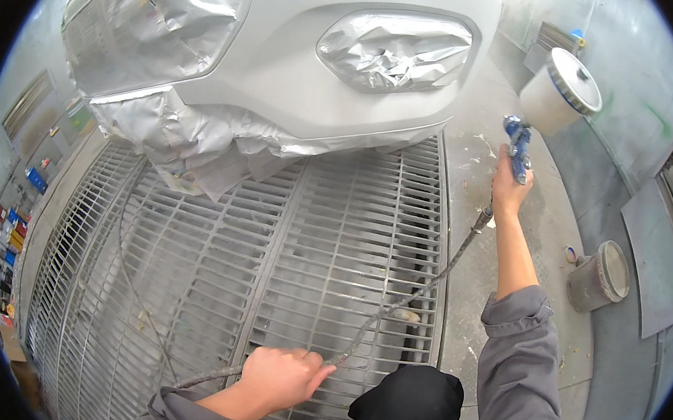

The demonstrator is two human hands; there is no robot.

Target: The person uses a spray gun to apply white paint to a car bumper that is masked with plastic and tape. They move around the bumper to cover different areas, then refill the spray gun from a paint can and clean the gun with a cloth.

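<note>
My right hand (511, 181) is raised at right, closed on the handle of a blue and silver spray gun (518, 146), topped by a white cup (548, 96) with a lid. A dark, speckled hose (447, 268) hangs from the gun's handle down to my left hand (282, 377), which is closed round it near the lower edge. Ahead is a grey vehicle body panel (273, 60), with crumpled silver masking (395, 47) over an oval recess and more masking sheet (174, 140) along its lower edge and upper left.
Metal floor grating (342, 234) lies beneath, crossed by a thin line. A paint-spattered bucket (599, 277) and a small roll (570, 253) stand on the right floor by a wall (643, 93) with a louvred vent. Assorted cans (35, 180) line the left edge; a cardboard box sits lower left.
</note>
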